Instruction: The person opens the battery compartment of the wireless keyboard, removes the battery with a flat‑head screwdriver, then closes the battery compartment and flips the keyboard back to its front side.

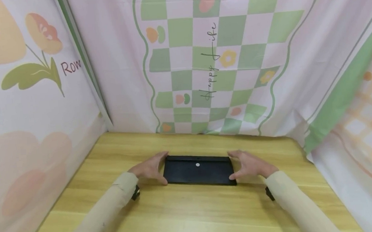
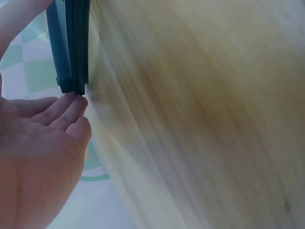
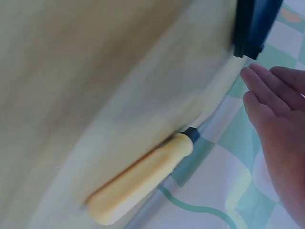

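Observation:
A flat black case [image 1: 198, 174] with a flap along its far side and a small white round button [image 1: 198, 164] lies crosswise in front of me. My left hand [image 1: 149, 168] spans its left end, thumb at the near corner and fingers by the far one. In the left wrist view these fingertips meet the edge of the case [image 2: 74, 47]. My right hand [image 1: 250, 164] is spread at the right end, its thumb overlapping the near corner. The right wrist view has its fingers [image 3: 271, 90] straight, just off the dark case end [image 3: 255, 28].
A pale yellow handle [image 3: 143, 179] with a dark collar appears in the right wrist view, by the table edge. The case lies on a wooden table [image 1: 194, 217]. Printed curtains [image 1: 179, 32] hang behind it and at both sides.

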Demonstrator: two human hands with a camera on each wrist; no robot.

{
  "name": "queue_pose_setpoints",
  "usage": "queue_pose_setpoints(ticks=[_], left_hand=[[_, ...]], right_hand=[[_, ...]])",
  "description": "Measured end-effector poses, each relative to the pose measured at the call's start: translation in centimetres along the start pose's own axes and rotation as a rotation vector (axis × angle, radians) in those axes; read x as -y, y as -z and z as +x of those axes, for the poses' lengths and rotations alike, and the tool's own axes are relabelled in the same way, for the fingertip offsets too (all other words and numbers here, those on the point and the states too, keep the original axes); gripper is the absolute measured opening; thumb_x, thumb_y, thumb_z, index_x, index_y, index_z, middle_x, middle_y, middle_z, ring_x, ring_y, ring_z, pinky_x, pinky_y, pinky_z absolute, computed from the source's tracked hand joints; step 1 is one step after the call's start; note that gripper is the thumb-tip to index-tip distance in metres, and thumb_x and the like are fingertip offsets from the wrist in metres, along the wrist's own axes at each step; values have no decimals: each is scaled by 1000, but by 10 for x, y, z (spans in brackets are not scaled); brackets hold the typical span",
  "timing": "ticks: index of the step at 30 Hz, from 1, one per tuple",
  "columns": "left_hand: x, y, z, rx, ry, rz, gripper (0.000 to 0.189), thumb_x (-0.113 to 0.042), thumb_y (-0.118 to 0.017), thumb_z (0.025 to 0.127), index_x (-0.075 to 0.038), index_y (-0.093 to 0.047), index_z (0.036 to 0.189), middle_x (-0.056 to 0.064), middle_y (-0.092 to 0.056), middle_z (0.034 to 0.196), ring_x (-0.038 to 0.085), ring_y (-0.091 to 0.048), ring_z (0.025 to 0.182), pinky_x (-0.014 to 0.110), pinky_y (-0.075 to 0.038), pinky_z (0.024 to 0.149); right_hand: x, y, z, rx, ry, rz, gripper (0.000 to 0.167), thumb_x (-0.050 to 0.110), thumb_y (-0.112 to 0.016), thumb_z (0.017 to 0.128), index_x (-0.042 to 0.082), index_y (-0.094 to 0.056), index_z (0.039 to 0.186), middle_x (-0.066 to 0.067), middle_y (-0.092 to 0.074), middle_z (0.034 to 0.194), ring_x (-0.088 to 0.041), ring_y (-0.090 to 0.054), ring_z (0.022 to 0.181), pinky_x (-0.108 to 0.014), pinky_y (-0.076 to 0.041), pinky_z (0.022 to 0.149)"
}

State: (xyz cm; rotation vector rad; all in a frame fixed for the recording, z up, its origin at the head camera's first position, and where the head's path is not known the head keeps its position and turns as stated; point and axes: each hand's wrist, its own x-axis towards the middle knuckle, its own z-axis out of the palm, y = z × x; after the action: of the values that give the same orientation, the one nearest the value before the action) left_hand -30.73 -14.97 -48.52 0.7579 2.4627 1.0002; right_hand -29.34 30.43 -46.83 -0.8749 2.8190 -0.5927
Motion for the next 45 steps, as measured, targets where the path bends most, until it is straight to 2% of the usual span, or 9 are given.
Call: queue_pose_setpoints(ticks=[7, 12, 27, 36, 38, 43, 45], left_hand=[[5, 3, 0, 7, -1, -11, 128, -25, -98, 75, -3, -14, 169, 19, -16, 177, 40, -19, 163, 58, -20, 134], [6, 2, 1, 16, 4, 0, 128, -26, -97, 76, -4, -13, 169, 18, -16, 177, 39, -19, 164, 57, -19, 134], [4, 1, 2, 17, 21, 24, 127, -24, -97, 77, -3, -13, 169, 17, -16, 177, 38, -20, 164, 54, -19, 135], [7, 2, 4, 15, 3, 10, 127, -25, -97, 77, -1, -12, 169, 20, -16, 177, 40, -20, 163, 56, -19, 135], [7, 3, 4, 18, 12, 9, 127, -26, -97, 77, -2, -12, 169, 19, -15, 177, 39, -20, 164, 55, -19, 135], [6, 2, 3, 19, 23, 10, 128, -26, -97, 76, -4, -13, 169, 17, -15, 177, 38, -19, 164, 55, -19, 135], [6, 2, 4, 18, 19, 14, 128, -25, -97, 76, -3, -12, 169, 18, -16, 177, 38, -20, 164, 55, -19, 135]], right_hand=[[10, 8, 18, -96, 60, -50, 63, 27, -84, 92, -8, -61, 138, -24, -71, 130, -41, -70, 119, -56, -59, 102], [18, 7, 31, -98, 84, -54, 42, 17, -83, 92, -4, -69, 126, -17, -75, 117, -33, -74, 106, -49, -64, 92], [19, 1, 60, -30, 93, -49, 27, 10, -82, 91, 0, -72, 114, -8, -76, 101, -23, -74, 94, -36, -65, 83], [18, 6, 74, 6, 127, -102, 17, 6, -83, 89, 3, -73, 103, -6, -76, 94, -17, -72, 85, -31, -63, 77], [19, 10, 79, 41, 94, -90, 16, 5, -84, 88, 4, -74, 101, -5, -76, 93, -16, -72, 85, -31, -63, 77], [27, 21, 90, 167, -67, 33, 19, -6, -84, 84, 4, -73, 96, -8, -75, 93, -17, -71, 85, -32, -63, 77], [29, 24, 95, 209, -109, 43, 21, -7, -85, 82, 3, -72, 94, -8, -75, 91, -16, -70, 83, -30, -62, 76]])
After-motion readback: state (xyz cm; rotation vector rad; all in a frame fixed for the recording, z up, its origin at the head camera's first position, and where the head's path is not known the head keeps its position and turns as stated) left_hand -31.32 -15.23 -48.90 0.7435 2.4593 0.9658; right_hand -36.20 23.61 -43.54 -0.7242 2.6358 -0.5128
